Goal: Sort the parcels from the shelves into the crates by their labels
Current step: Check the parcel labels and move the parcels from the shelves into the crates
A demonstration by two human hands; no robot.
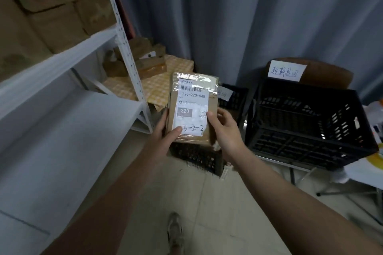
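Both hands hold one flat brown parcel (192, 107) up in front of the person, above the floor and between the white shelf unit (62, 58) on the left and the large black crate (290, 143) on the right. The left hand (167, 130) grips the parcel's lower left corner, thumb pressed on the front and fingers hidden behind. The right hand (223, 128) grips the right edge, its thumb lying on the white label (191, 107) (printed "220-220-C40" and "220", with handwritten digits along the bottom). A smaller black crate (196, 157) sits on the floor directly below the parcel, and another dark crate (236, 97) stands behind it. A handwritten paper sign (287, 71) stands above the large crate's back rim. Cardboard boxes (51, 12) fill the upper shelf, and more parcels (145, 60) are piled on a yellow checked cloth (163, 87) near the grey curtain (228, 16).
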